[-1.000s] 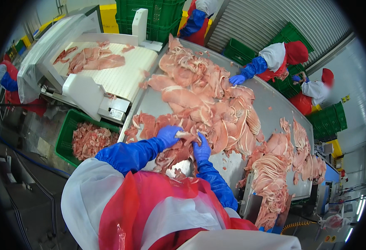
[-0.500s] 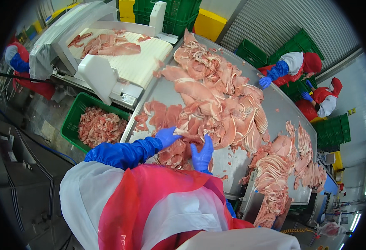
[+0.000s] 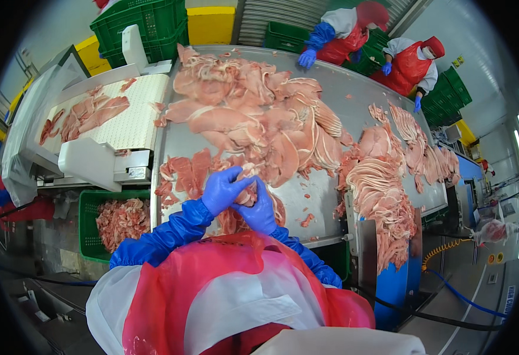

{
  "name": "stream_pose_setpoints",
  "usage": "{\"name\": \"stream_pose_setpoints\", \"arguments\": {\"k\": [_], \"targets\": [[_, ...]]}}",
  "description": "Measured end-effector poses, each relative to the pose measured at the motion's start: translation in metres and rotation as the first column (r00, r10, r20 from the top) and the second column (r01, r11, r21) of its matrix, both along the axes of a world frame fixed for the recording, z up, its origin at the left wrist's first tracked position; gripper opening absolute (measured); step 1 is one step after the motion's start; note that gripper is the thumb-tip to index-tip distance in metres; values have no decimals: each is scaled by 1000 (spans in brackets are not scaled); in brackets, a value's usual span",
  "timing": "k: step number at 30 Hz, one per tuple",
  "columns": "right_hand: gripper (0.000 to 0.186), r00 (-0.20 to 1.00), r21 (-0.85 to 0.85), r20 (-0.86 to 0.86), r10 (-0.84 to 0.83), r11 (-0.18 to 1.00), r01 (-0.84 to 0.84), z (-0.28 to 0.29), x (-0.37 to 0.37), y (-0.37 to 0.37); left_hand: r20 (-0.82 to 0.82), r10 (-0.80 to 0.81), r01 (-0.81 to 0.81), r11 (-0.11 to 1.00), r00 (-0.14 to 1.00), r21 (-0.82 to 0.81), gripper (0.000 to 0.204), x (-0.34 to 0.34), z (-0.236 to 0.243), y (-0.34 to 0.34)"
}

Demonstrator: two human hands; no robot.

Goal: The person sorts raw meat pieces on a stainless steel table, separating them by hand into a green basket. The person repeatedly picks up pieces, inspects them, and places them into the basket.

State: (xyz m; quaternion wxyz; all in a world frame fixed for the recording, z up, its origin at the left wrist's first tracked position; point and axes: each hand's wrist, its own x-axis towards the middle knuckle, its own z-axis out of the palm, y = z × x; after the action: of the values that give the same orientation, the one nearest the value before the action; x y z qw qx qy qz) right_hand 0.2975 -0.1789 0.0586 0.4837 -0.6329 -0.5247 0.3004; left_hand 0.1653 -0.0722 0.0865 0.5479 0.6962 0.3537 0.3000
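Observation:
My left hand (image 3: 219, 193), in a blue glove, curls its fingers over a crumpled piece of raw meat (image 3: 246, 195) at the table's near edge. From the other side, my right hand (image 3: 259, 214), also gloved in blue, closes around the same piece, thumb toward the left hand. The gloves hide part of the meat. Just beyond both hands spreads a large heap of thin pink meat slices (image 3: 236, 124) with pale fat edges. A few reddish slices (image 3: 191, 171) lie left of my left hand on the metal table (image 3: 324, 204).
A white conveyor belt (image 3: 135, 118) carrying several slices meets the table at left. Below it stands a green crate (image 3: 84, 228) of meat trimmings (image 3: 123, 222). Fanned slices (image 3: 378, 183) run down a chute at right. Two co-workers (image 3: 345, 38) in red aprons stand across the table.
The view has turned, so the table sits straighter. My hands have come together over the meat; my right hand, spread and upright before, now closes on the piece with my left.

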Motion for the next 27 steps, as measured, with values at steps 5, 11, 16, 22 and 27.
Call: {"name": "stream_pose_setpoints", "arguments": {"k": [5, 11, 16, 22, 27], "targets": [[66, 955, -28, -47, -292, 956, 291, -12, 40, 8, 97, -113, 114, 993, 989, -5, 26, 9, 32, -6], [76, 799, -130, -255, -545, 838, 530, -85, 162, -16, 222, -10, 70, 961, 975, -267, 32, -12, 52, -2], [88, 786, -203, -477, -394, 919, 338, 14, 117, -12, -346, 122, 34, 911, 930, 412, 52, -17, 15, 45], [78, 774, 13, -633, 10, 1000, -3, 64, 86, 2, 191, -65, 57, 997, 979, 47, 68, 5, 6, 23], [68, 690, -96, -717, 97, 967, -235, -6, 117, 37, 498, 194, 354, 495, 845, -794, 63, 3, -50, 21]]}}
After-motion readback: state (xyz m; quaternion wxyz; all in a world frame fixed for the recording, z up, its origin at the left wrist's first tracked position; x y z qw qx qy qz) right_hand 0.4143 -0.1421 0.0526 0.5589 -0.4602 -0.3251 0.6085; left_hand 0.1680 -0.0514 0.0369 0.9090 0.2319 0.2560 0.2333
